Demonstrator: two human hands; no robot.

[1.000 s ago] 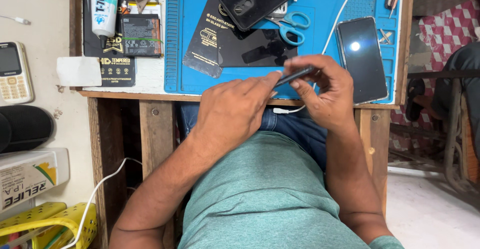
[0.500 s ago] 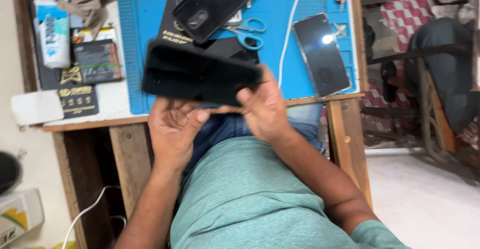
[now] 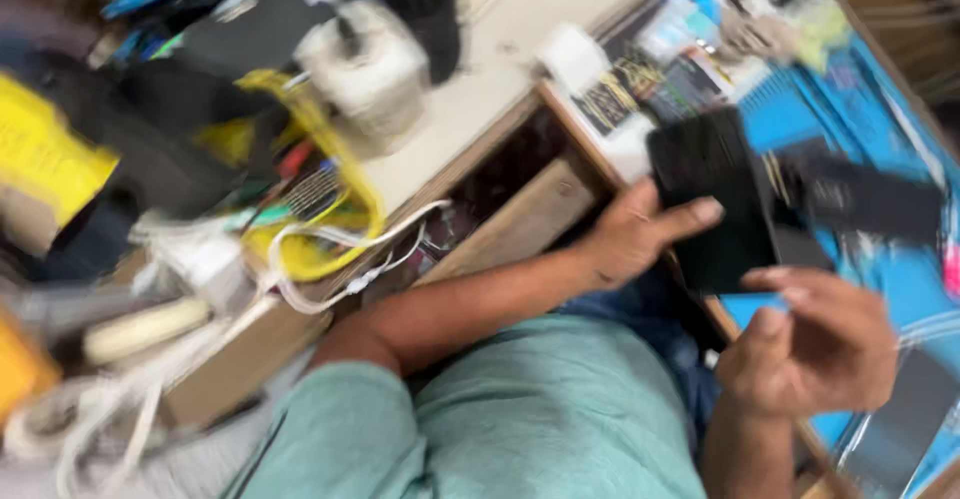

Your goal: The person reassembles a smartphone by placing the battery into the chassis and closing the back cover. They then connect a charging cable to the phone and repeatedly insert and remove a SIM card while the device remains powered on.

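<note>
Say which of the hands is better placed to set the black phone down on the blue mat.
Left. The left hand grips the black phone over the blue mat; the right hand is beside it, seemingly not holding it.

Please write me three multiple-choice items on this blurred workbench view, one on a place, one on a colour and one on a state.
1. Where is the black phone?
A. Held over the edge of the blue mat
B. In the yellow basket
C. Lying on the person's lap

2. What colour is the person's shirt?
A. Red
B. Pale green
C. White

3. What is the left hand doing?
A. Resting flat on the table
B. Hanging clear of everything
C. Gripping the black phone

Answers:
1 A: the phone sits in the hand above the blue mat, at its near edge.
2 B: the cloth over the torso is pale green.
3 C: the thumb lies across the phone's face; the right hand is just below it, fingers curled, and the blur hides whether it touches.
</note>
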